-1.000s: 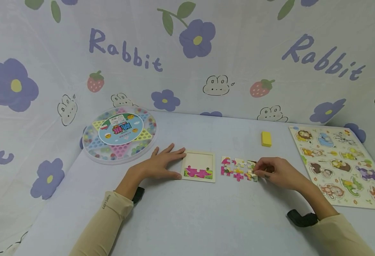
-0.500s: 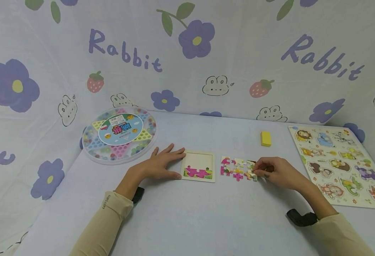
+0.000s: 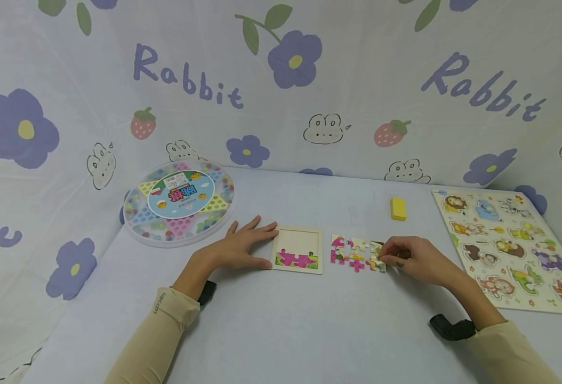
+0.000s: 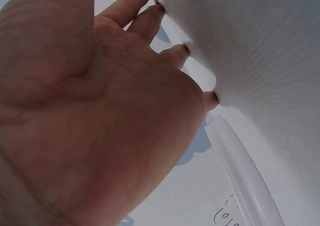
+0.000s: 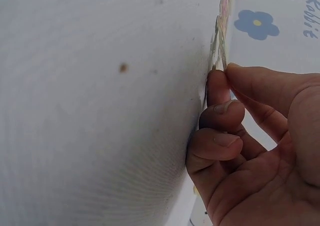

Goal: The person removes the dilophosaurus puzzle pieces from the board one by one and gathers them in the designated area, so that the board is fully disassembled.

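Note:
A small square puzzle tray [image 3: 295,236] lies flat on the table, with pink and green jigsaw pieces [image 3: 296,259] along its bottom edge. My left hand [image 3: 240,248] is spread on the table, its fingertips and thumb at the tray's left edge. Right of the tray lies a group of loose jigsaw pieces [image 3: 357,255] in pink, yellow and green. At the right end of this group, my right hand [image 3: 417,257] pinches a jigsaw piece [image 5: 222,50] between thumb and index finger. The right wrist view shows that piece edge-on and tilted, the other fingers curled against the table.
A round Chinese checkers board [image 3: 180,202] under a clear cover lies at the back left. A yellow block [image 3: 398,208] stands behind the loose pieces. On the right lies a large animal puzzle board [image 3: 511,248]. A patterned cloth [image 3: 281,106] hangs behind the table.

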Demonstrator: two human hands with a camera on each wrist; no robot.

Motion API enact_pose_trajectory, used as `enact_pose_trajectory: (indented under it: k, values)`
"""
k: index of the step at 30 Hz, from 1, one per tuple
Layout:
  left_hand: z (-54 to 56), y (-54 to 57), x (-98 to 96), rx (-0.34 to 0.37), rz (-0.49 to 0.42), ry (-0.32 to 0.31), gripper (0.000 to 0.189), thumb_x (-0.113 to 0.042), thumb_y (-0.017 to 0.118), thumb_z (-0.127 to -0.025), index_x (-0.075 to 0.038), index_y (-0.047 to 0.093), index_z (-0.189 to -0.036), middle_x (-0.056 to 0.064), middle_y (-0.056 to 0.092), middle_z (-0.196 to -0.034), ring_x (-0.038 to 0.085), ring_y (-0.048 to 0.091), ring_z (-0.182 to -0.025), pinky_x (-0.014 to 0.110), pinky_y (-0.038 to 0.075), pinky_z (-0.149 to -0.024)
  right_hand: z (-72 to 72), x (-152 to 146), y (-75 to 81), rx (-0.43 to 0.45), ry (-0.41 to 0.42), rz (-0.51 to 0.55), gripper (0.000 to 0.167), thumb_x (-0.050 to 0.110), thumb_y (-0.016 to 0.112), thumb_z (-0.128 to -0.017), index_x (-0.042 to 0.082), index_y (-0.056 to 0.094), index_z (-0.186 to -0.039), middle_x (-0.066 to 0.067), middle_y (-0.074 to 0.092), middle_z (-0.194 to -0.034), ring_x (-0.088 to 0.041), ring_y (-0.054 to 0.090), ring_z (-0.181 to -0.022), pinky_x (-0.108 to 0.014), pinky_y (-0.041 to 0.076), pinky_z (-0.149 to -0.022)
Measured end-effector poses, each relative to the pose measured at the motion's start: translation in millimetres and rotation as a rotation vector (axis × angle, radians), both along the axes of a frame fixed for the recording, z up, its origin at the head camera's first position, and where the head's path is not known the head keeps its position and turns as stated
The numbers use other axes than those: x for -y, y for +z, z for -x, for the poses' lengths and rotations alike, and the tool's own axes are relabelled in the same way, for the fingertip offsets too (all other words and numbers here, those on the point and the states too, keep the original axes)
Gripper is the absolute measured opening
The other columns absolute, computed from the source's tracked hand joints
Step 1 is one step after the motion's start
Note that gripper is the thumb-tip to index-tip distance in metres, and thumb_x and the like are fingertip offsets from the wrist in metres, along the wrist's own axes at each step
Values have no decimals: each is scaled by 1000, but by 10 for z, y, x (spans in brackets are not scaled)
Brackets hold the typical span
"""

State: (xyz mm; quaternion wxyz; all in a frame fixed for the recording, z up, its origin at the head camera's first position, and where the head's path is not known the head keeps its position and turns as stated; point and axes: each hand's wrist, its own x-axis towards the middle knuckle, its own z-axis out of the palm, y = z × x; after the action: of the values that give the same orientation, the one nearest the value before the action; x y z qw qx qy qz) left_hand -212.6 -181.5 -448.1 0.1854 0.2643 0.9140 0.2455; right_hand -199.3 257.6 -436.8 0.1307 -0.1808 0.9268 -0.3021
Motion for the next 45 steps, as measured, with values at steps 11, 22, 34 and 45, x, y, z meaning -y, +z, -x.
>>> enact_pose_trajectory:
  k: [11, 22, 34, 45]
  values:
    - [-1, -4, -1, 2, 2, 6, 86, -48, 77, -95, -26, 36, -167, -10, 19, -179, 28, -5, -170, 70, -11, -131, -12, 8, 14, 1, 0, 6, 7, 18, 73, -100, 14, 75, -106, 0, 72, -97, -14, 57, -87, -22, 49, -72]
    - [-9, 4, -4, 7, 4, 1, 86, -48, 77, -95, -25, 36, -167, -10, 19, -179, 28, -5, -170, 70, -10, -131, 5, 111, 77, -40, 20, 12, 8, 15, 73, -100, 15, 76, -107, 1, 73, -98, -15, 58, -87, -21, 49, -72]
    - [4, -5, 2, 7, -2, 3, 86, -47, 77, -95, -25, 36, -167, -9, 20, -179, 29, -4, -170, 71, -11, -130, 140, 817, 106, 8, 123, 52, 11, 17, 72, -101, 12, 75, -110, -2, 71, -92, -16, 58, -78, -23, 50, -61]
    - [7, 15, -11, 15, 9, 5, 85, -48, 77, -95, -26, 36, -167, -9, 19, -179, 29, -5, -170, 71, -11, -130, 286, 1396, 73, 30, 284, 85, 21, 17, 72, -100, 13, 75, -121, -1, 71, -96, -12, 58, -77, -23, 49, -68]
